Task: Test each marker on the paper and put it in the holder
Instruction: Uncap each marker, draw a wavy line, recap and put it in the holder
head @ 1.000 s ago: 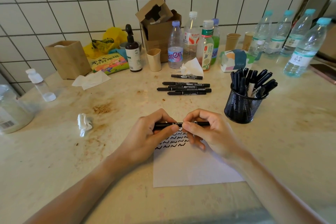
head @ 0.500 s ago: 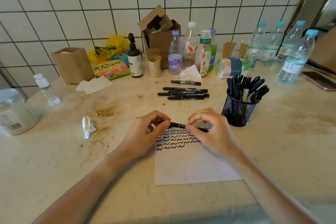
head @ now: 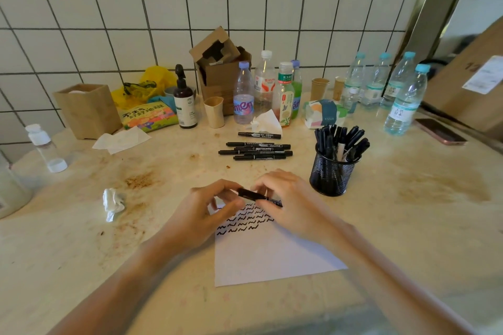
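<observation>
A black marker (head: 251,195) lies crosswise between my two hands, just above the top of the white paper (head: 269,255). My left hand (head: 202,212) pinches its left end and my right hand (head: 292,204) pinches its right part; motion blur hides whether a cap is off. Rows of black squiggles (head: 245,220) cover the paper's top. Several more black markers (head: 255,150) lie in a loose group farther back on the table. The black mesh holder (head: 332,174), right of my hands, stands full of several markers.
A crumpled tissue (head: 113,202) lies left of my hands. Bottles (head: 243,92), paper cups (head: 214,111), a cardboard box (head: 220,71), a wooden box (head: 88,110) and a tissue pack (head: 324,113) line the tiled wall. Water bottles (head: 405,100) and a phone (head: 441,131) sit at right.
The marker has tilted slightly, its right end lower, and my hands have shifted a little on it. The camera has tipped upward, showing more wall.
</observation>
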